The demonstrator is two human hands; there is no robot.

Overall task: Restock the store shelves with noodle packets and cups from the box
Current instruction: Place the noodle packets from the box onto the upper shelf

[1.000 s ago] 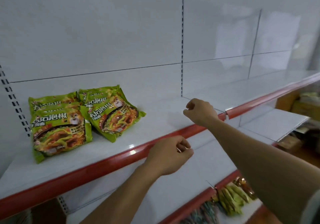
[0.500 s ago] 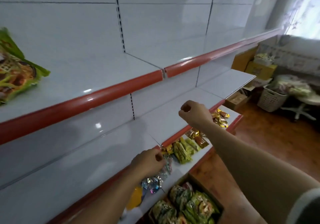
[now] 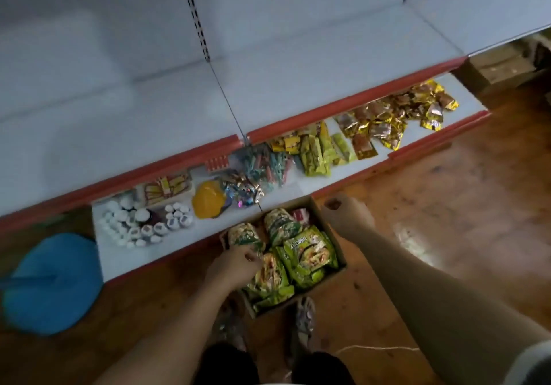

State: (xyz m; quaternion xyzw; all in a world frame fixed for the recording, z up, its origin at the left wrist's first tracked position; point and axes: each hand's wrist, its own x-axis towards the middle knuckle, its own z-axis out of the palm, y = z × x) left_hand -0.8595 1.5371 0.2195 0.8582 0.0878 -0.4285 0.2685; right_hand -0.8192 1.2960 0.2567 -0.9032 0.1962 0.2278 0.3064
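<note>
Left hand [image 3: 235, 265] is nearer, curled onto packets [image 3: 308, 255] in the box [image 3: 274, 307], grip unclear; right hand [image 3: 346, 217], an empty fist, hovers at its rim.

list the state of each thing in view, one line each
box, open, on the floor, holding packets
noodle packets, lying piled in the box
left hand, in the box, fingers curled at a packet, grip unclear
right hand, curled, holding nothing, over the box's right edge
bottom shelf, stocked with assorted snacks
</note>
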